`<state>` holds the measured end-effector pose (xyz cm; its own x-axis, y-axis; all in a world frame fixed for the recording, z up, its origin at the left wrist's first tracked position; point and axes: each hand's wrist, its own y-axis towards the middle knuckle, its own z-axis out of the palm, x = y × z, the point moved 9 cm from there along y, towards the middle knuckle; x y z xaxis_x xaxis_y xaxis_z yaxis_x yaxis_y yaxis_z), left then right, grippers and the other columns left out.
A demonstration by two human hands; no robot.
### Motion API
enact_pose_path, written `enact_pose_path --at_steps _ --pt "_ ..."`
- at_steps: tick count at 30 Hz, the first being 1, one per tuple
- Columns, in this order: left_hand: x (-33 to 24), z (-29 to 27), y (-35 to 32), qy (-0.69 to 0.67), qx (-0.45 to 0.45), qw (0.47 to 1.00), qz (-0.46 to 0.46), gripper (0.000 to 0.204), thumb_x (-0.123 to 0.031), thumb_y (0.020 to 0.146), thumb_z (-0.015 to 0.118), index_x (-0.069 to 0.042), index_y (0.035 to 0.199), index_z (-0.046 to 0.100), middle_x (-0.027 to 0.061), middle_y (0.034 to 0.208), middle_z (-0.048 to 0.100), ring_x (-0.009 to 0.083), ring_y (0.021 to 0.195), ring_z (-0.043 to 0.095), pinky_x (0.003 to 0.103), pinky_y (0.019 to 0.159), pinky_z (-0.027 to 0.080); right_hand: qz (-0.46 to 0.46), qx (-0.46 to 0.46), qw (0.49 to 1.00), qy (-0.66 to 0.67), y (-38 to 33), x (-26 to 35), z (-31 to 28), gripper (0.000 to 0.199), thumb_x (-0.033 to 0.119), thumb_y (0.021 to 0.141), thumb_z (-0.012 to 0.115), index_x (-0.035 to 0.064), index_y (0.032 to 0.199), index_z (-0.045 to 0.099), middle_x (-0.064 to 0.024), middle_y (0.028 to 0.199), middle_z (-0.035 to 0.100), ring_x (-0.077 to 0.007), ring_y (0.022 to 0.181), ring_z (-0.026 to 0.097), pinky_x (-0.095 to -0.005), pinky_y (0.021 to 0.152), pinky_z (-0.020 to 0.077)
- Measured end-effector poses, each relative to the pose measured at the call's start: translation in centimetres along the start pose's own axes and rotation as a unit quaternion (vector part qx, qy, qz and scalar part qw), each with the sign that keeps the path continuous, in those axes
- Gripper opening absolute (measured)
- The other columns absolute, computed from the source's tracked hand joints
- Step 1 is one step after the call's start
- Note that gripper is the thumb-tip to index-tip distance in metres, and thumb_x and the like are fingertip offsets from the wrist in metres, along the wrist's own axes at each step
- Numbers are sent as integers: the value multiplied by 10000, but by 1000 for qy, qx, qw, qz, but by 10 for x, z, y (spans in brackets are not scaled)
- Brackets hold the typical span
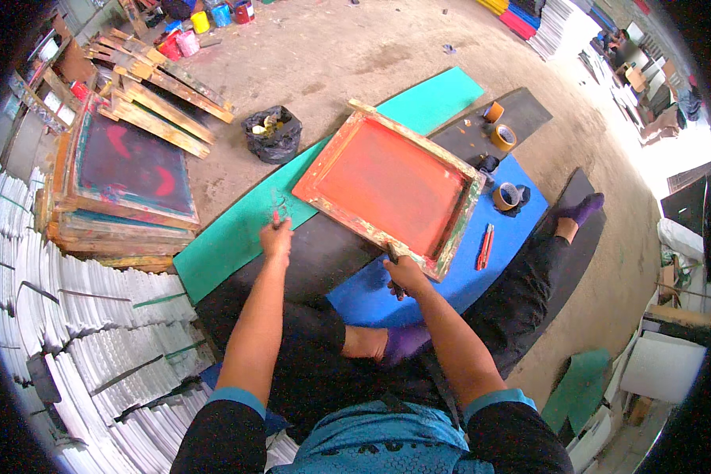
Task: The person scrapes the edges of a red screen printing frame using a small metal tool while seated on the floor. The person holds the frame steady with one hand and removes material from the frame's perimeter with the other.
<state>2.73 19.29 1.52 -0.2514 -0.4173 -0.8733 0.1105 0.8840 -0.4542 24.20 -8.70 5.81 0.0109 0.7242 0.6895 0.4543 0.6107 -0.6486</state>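
Observation:
A wooden screen-printing frame (396, 180) with orange-red mesh lies tilted on the mats in front of me, its wood chipped and paint-stained. My right hand (407, 278) is closed at its near edge around a dark-handled tool (392, 253), whose kind I cannot make out. Left of the frame, apart from it, my left hand (276, 240) is closed on a small red-tipped thing (276, 216) that points away from me. Just beyond that hand, some thin dark bits (281, 197) lie on the green mat (241, 221).
A red utility knife (486, 246) and a tape roll (506, 196) lie on the blue mat (371, 296). Another tape roll (503, 137) sits farther off. A black bag (272, 134) stands beyond the green mat. Stacked frames (126, 170) and white sheet bundles (118, 316) line the left.

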Motion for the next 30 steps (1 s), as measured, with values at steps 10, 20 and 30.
enact_pose_path --at_steps 10,20,30 --pt "14 79 -83 -6 147 988 -55 258 -247 871 708 -87 752 543 29 647 587 86 400 430 269 340 290 5 -212 953 -218 1 -14 9 370 313 942 492 -39 1041 547 -344 872 644 -509 819 633 -601 772 487" --pt "22 102 -134 38 329 939 -92 279 -329 873 719 -72 827 623 22 712 615 65 435 440 243 363 317 -131 -114 939 -296 -8 -16 43 348 390 937 554 50 999 589 -246 764 670 -449 716 658 -558 643 525" --pt "15 67 -101 86 385 911 -117 241 -257 849 740 -62 874 601 30 742 618 74 442 425 254 357 311 -188 -38 918 -348 -14 37 78 322 345 914 597 41 1018 585 -239 767 669 -431 729 662 -551 653 521"
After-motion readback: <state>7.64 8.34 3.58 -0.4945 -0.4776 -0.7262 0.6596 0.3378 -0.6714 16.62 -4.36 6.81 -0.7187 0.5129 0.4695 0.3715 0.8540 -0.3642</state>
